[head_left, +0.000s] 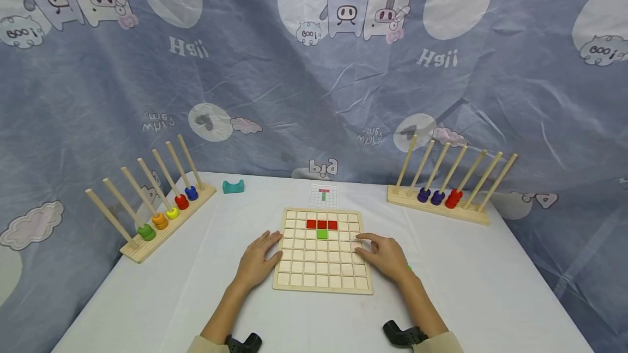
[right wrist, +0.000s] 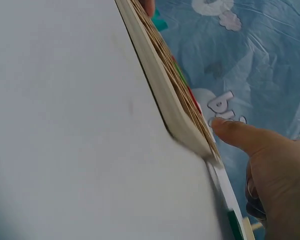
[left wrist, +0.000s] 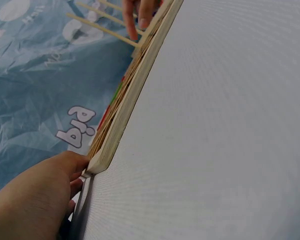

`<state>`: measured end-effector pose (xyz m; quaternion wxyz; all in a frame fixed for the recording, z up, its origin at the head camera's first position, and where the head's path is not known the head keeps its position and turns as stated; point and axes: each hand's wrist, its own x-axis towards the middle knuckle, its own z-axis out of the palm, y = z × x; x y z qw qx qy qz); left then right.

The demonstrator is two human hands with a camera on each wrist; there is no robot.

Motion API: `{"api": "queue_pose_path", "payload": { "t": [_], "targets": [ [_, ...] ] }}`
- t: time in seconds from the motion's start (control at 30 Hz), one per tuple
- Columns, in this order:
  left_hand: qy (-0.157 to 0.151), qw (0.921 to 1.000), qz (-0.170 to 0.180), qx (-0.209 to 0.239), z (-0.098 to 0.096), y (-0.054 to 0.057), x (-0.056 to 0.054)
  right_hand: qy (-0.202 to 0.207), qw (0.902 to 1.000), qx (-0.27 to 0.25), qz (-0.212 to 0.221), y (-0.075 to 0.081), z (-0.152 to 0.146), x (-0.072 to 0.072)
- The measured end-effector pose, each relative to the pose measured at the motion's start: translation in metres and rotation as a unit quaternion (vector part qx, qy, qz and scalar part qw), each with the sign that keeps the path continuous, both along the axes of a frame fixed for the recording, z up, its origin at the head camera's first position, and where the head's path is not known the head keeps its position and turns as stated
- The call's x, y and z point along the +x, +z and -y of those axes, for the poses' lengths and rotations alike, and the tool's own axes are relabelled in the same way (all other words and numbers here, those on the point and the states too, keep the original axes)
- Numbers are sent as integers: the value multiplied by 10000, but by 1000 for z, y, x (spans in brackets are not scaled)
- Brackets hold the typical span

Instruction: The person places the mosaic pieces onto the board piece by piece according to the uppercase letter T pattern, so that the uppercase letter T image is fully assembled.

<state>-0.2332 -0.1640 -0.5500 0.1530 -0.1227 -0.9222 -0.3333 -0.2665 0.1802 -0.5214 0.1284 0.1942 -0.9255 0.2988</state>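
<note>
A wooden grid board [head_left: 321,266] lies on the white table. Three red square tiles [head_left: 321,224] form a row in its upper part, with one green tile [head_left: 321,233] below the middle one. My left hand [head_left: 257,261] rests against the board's left edge, fingers loosely extended; the left wrist view has its thumb [left wrist: 72,162] touching near a corner. My right hand [head_left: 385,255] is over the right edge, thumb and forefinger apart, with nothing visible between them. Beside the right wrist, a green piece [head_left: 409,267] is mostly hidden.
Behind the board lies a small pattern card [head_left: 316,201] with a red and green T. Pegged stands with coloured beads are at the left [head_left: 139,254] and right [head_left: 427,207]. A teal notched block [head_left: 233,187] sits back left. A patterned curtain [head_left: 304,97] hangs behind.
</note>
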Motion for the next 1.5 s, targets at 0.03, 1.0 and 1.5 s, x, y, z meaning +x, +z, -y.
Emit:
{"api": "queue_pose_path", "payload": {
  "t": [0.03,1.0,1.5],
  "targets": [
    [-1,10000,5,5,0,0,0,-33,10000,32,-13,-1,-7,2],
    [76,9999,134,7,2,1,1,-578,9981,224,0,-2,-82,27],
    [-31,10000,3,60,0,0,0,-625,9976,278,129,-7,-84,27]
  ]
}}
